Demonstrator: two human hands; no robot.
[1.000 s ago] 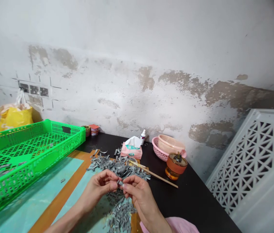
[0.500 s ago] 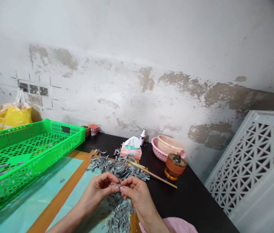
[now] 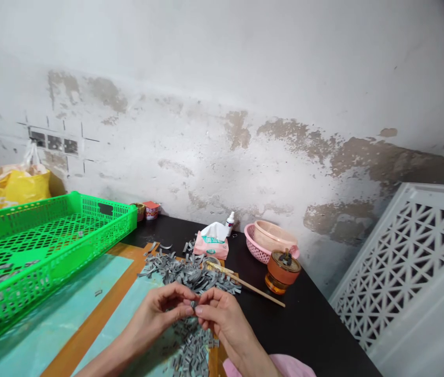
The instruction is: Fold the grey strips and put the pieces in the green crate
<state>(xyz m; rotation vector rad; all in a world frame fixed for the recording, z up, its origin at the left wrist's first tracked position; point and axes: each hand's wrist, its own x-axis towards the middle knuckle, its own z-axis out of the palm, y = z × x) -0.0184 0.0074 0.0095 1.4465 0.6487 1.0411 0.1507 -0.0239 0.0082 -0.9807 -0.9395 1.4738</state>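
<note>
Gray piece (image 3: 193,304), gripped between the fingers of left hand (image 3: 162,305) and right hand (image 3: 222,313), nearer than the strip pile (image 3: 185,270); tissue pack (image 3: 210,248) behind that pile.

Taken from the wearer's head, facing forward and down over the table (image 3: 304,330), near to left hand (image 3: 165,306) and right hand (image 3: 224,314), farther from the wall (image 3: 206,78) beyond.
</note>
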